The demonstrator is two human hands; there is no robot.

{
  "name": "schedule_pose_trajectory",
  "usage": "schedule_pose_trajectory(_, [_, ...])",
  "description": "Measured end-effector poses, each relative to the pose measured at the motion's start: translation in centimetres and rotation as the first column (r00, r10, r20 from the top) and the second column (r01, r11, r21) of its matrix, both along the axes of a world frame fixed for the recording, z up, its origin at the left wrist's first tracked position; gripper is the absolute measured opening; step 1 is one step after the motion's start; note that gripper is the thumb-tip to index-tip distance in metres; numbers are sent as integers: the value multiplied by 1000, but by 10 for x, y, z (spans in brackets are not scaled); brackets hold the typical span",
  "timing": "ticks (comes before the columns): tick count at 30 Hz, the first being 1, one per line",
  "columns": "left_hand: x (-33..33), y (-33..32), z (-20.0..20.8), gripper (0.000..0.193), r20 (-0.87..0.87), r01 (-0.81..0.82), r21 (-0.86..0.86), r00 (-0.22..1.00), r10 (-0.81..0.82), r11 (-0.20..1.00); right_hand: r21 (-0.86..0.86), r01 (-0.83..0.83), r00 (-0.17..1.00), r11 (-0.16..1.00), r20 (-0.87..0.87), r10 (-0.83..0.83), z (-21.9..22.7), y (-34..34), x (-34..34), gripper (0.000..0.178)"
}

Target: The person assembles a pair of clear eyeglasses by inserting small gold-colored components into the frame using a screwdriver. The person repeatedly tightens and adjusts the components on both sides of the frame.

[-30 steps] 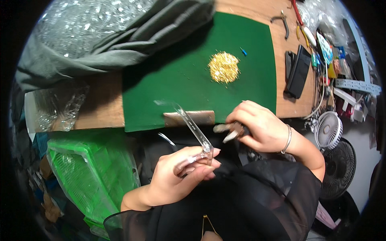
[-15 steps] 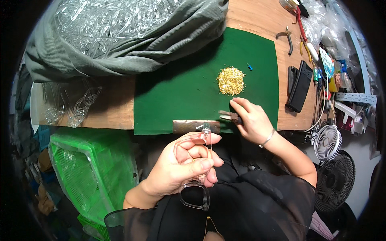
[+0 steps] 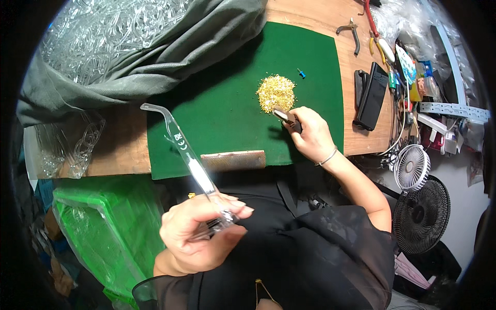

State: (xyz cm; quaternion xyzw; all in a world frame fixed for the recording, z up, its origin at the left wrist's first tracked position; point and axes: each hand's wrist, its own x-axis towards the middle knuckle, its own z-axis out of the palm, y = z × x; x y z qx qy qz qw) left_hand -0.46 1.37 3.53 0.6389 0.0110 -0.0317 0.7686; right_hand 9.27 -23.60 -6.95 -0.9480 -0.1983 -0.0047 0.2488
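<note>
Clear plastic eyeglass frames [image 3: 182, 140] are pinched in my left hand [image 3: 199, 232], close to the camera and in front of my body. One temple sticks up and away to the far left, bent at its tip; my fingers cover most of the front. My right hand [image 3: 313, 134] is wrapped round a pair of dark pliers [image 3: 288, 119]. Their jaws reach the near edge of a heap of tiny gold-coloured pieces [image 3: 276, 92], too small to name surely. The heap lies on a green mat [image 3: 217, 111], with a blue pin [image 3: 301, 74] beside it.
A grey cloth [image 3: 170, 62] holding many clear frames fills the back left. A brownish strip [image 3: 232, 159] lies along the mat's front edge. On the right are more pliers [image 3: 349, 36], a black phone-like device [image 3: 372, 96] and fans [image 3: 412, 168]. A green crate [image 3: 98, 217] stands lower left.
My right hand has carried the pliers up and left to the gold heap. My left hand has moved down and left, turning the frames so a temple points away. The view has shifted slightly.
</note>
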Motion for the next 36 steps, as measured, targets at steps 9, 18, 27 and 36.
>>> schedule_pose_trajectory(9, [11,-9,-47,63,285,37,33,958,-45,999,-84,51,977,995,-202,-67,4,13,12,23])
schedule_pose_trajectory(18, [13,-12,-41,66,167,164,177,967,-194,970,423,-32,925,905,-330,187,76,26,-12,13])
schedule_pose_trajectory(27, [8,-17,-32,59,230,92,224,962,-144,970,612,-427,880,666,113,461,91,53,-26,16])
schedule_pose_trajectory(36, [8,-15,-28,57,254,123,228,950,-181,966,685,-448,847,575,120,517,87,49,-26,16])
